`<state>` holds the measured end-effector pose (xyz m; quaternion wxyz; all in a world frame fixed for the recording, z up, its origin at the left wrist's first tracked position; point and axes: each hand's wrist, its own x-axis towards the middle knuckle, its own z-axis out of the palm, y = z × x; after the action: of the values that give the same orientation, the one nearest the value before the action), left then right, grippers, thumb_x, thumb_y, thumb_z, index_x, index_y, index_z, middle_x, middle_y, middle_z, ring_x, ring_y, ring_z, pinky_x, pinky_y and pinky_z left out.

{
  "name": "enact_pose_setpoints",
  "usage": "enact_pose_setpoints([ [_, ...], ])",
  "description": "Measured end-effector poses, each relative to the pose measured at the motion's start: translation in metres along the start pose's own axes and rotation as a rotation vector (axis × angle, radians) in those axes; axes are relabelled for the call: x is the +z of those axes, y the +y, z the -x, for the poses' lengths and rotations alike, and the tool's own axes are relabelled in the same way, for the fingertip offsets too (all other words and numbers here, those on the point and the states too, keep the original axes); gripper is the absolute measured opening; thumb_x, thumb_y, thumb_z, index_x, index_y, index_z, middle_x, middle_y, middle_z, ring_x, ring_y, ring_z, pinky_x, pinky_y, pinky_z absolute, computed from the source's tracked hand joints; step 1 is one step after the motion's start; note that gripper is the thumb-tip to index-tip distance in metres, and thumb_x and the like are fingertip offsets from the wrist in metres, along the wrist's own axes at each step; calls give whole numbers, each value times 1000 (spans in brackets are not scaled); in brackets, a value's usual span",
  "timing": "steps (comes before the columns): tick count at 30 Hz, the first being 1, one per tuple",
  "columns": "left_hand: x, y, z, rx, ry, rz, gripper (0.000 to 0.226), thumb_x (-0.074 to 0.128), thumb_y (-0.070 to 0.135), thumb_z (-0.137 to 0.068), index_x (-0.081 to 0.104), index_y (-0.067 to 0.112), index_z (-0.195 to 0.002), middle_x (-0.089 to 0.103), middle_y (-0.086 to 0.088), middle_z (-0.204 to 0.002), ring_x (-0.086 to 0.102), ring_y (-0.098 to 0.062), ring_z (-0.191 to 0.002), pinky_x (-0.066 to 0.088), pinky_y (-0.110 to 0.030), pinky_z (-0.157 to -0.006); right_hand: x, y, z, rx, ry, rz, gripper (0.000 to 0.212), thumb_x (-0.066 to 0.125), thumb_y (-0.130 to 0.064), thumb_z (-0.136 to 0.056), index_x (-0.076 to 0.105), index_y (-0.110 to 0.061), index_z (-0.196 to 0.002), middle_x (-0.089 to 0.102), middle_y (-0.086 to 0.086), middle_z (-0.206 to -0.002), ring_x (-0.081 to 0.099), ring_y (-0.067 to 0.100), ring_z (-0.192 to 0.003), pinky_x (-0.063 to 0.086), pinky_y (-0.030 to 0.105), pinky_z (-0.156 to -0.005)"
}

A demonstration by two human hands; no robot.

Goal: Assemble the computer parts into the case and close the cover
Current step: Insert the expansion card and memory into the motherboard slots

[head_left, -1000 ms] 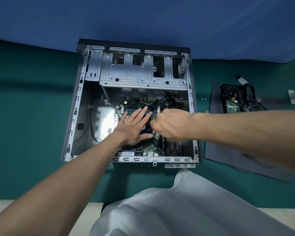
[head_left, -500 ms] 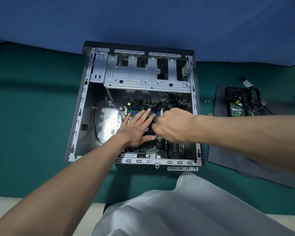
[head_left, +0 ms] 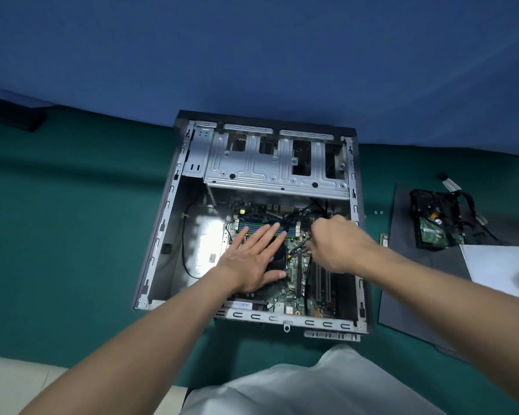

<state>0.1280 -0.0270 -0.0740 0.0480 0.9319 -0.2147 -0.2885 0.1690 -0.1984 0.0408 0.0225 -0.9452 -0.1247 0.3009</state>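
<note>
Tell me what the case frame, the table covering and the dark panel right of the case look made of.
Case frame: seemingly bare stamped sheet steel, silvery, with glare and punched slots. Table covering: green cloth, probably felt, matte with no shine. Dark panel: matte grey, flat; likely painted metal, though plastic is possible.

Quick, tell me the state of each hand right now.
Left hand: open, fingers straight, resting flat inside the computer case.
Right hand: fingers curled; whether it holds anything cannot be told.
</note>
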Motion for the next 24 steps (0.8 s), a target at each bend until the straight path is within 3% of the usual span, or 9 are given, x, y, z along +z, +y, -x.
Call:
enact_pose_setpoints([
  [4, -4, 3, 1, 65, 82, -136, 77, 11, 62, -97, -24, 18, -149, -31, -3, -156, -28, -15, -142, -17, -39, -117, -8, 22, -9, -30, 135, -139, 18, 46, -33, -98, 46, -15, -99, 57, 10, -91, 54, 31, -83, 44, 36, -70],
  [11, -11, 1, -6, 379, 136, -296, 61, 11, 46, -103, -7, 16, -154, -9, -1, -162, -11, -14, -148, -9, -36, -120, -21, 16, -26, -268, 280, -228, 13, 57, -36, -93, 59, -25, -98, 61, -5, -75, 53, 18, -74, 37, 29, -65],
  [15, -7, -7, -11, 486, 171, -393, 58, 23, 39, -104, 9, 13, -155, 4, -5, -163, -2, -18, -150, 1, -38, -121, -22, -4, -41, -382, 250, -223, 8, 58, -38, -91, 60, -31, -94, 54, -15, -65, 46, 2, -63, 31, 23, -54],
  [18, 0, -13, -16, 533, 227, -432, 58, 32, 20, -103, 9, 10, -155, 6, -7, -162, -1, -19, -150, 6, -39, -121, -23, -18, -53, -445, 203, -163, 7, 57, -36, -91, 59, -30, -93, 54, -15, -67, 49, 3, -65, 33, 23, -55],
  [24, 18, -22, -24, 596, 402, -390, 48, 30, 15, -104, 29, 9, -151, 27, -4, -158, 18, -21, -147, 15, -39, -119, -19, -34, -74, -539, 135, -77, 4, 56, -34, -89, 53, -33, -86, 45, -20, -62, 41, -5, -62, 32, 26, -62],
])
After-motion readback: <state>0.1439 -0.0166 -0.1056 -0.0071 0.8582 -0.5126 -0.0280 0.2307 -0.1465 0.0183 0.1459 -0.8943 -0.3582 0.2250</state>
